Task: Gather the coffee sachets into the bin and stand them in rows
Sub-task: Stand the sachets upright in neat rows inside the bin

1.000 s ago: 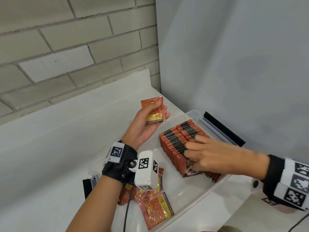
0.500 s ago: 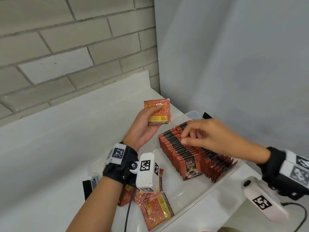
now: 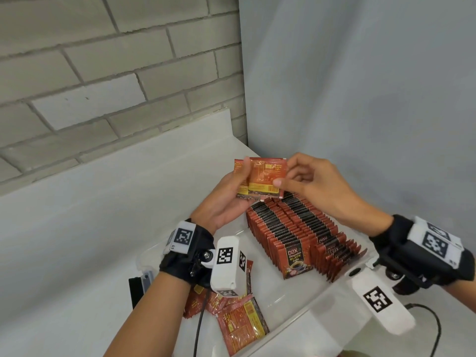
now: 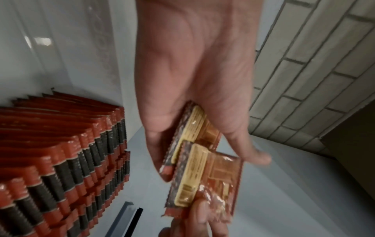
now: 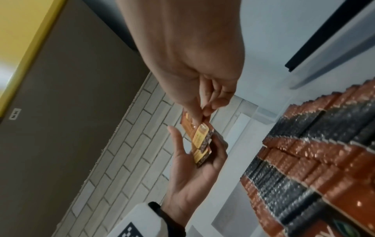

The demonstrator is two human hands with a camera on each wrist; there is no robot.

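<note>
So we've got a small fan of sachets (image 3: 253,180) up in our left hand (image 3: 226,202), thumb across the front and fingers curled behind, held above the far end of the clear bin (image 3: 296,315). Our right hand (image 3: 316,185) is pinching the front sachet (image 3: 268,176) by its right edge, thumb low near the corner. It looks like two or three in the fan, hard to count from the blurry wrist views. Below them the standing rows (image 3: 291,228) fill the right side of the bin, and a loose pile (image 3: 237,315) lies flat at the near left end. These are light, crinkly and slick, so we'd grab them by the flat sealed edges and slide each in upright against the row.
</note>
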